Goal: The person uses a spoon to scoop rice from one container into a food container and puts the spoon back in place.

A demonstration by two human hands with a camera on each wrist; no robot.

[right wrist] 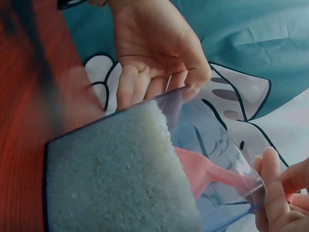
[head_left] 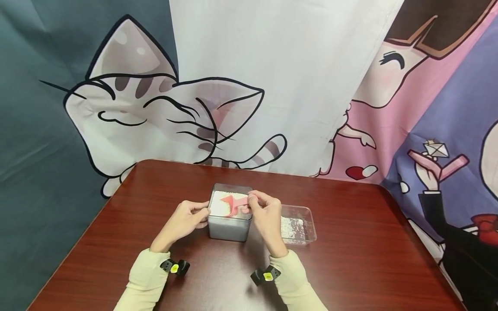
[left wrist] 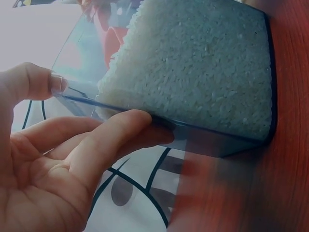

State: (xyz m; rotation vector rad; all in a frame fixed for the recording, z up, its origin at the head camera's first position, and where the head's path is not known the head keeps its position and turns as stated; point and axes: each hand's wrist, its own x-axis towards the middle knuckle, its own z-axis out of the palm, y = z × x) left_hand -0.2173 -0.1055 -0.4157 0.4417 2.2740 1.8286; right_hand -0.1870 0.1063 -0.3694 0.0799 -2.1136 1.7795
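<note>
A clear rectangular container (head_left: 229,231) filled most of the way with white rice (left wrist: 203,63) stands on the table. At its left side, my left hand (head_left: 186,222) holds the wall, the thumb up at the rim and the other fingers bent against the outside. My right hand (head_left: 268,214) pinches the handle of a pink scoop (right wrist: 195,166) over the right rim. The scoop's bowl rests at the rice surface, inside the container's walls. In the right wrist view, part of the right hand is cut off by the frame edge.
Just right of the container is a shallow clear tray (head_left: 313,229) with a thin scatter of rice on its bottom. Both stand on a reddish-brown wooden table (head_left: 350,259). Behind it hangs a cartoon-printed cloth (head_left: 292,65). A small black device sits on each wrist.
</note>
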